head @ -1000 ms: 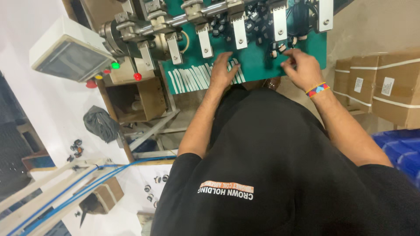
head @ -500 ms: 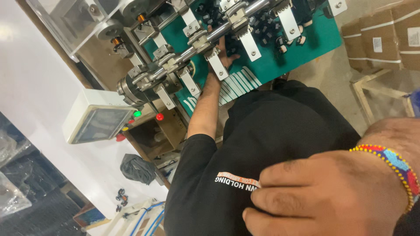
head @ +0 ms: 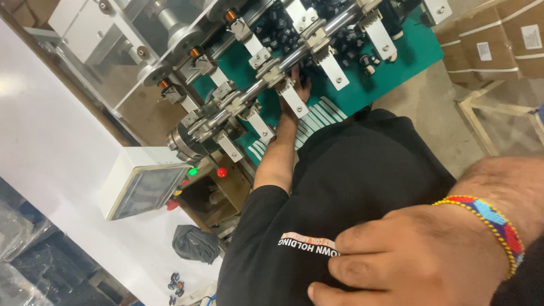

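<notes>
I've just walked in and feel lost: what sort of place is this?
Probably a small factory workshop: a winding-type machine on a green bench, a control box with coloured buttons, stacked cardboard cartons.

Even indoor light, moderate sharpness, view strongly tilted.

Illumination is diffuse and comes from above; the white wall panel (head: pixel 51 130) at left is overexposed, with a soft glare patch near its far edge. Small highlights glint on the steel shaft (head: pixel 266 79) and white brackets of the machine. The dark recess under the control box (head: pixel 141 181) and the bags at near left sit in deep shadow with little detail. The right hand (head: pixel 419 260), close to the lens at near right, is slightly soft and enlarged by wide-angle distortion; the beaded bracelet (head: pixel 487 224) stays legible. The black shirt (head: pixel 351 187) shows little texture. Far corners bend slightly.
</notes>
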